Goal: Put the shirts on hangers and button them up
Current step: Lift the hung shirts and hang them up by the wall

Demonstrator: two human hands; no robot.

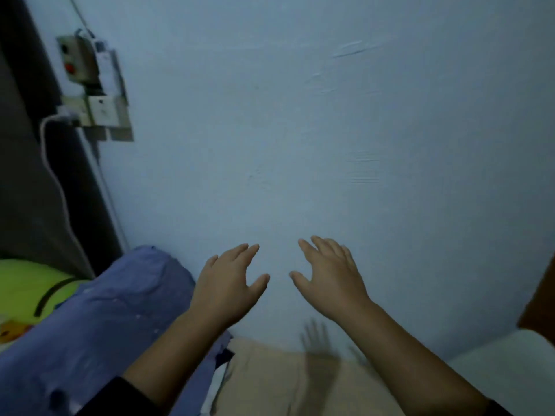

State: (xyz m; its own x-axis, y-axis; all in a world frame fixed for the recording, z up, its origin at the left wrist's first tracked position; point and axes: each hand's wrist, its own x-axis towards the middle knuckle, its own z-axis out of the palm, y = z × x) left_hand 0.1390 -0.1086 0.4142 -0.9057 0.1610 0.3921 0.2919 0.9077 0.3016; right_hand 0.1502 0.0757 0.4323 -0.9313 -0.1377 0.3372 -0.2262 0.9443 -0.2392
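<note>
Two empty hands, left hand [228, 283] and right hand [327, 277], reach with fingers spread toward a pale blue wall [300, 130]. A blue shirt [99, 319] lies crumpled below the wall, beside the left hand.

The wall [300, 130] ahead of me is pale blue. A purple-blue shirt [99, 319] lies beside a lime-green pillow [27, 283] with a black stripe. The bed [270, 382] sheet is beige, my sleeve [114, 400] black.

A dim pale-blue wall [300, 130] carries a switch box [90, 82] at upper left; a dark curtain [27, 175] hangs left of it.
</note>
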